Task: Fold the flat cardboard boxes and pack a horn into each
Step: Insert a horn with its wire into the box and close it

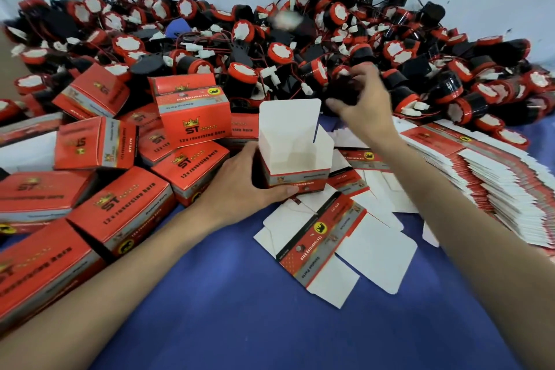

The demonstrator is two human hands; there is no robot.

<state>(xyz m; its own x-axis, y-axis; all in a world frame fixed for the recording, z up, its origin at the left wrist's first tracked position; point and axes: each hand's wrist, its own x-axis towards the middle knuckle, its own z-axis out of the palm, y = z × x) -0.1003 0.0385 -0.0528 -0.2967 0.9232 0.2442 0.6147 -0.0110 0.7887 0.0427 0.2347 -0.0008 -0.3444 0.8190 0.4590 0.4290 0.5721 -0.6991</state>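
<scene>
Blue cloth (240, 324) covers the table. Closed boxes (120, 210) heap up at nine o'clock, so many seem done. A fanned stack of flat blanks (495, 177) at three o'clock and the horn pile (210, 39) at twelve remain. The left hand (243, 186) grips the open box (295, 159) at centre. At one o'clock the right hand (360, 99) curls round a blurred dark horn (342, 90). Tangled wires there may snag it.
</scene>
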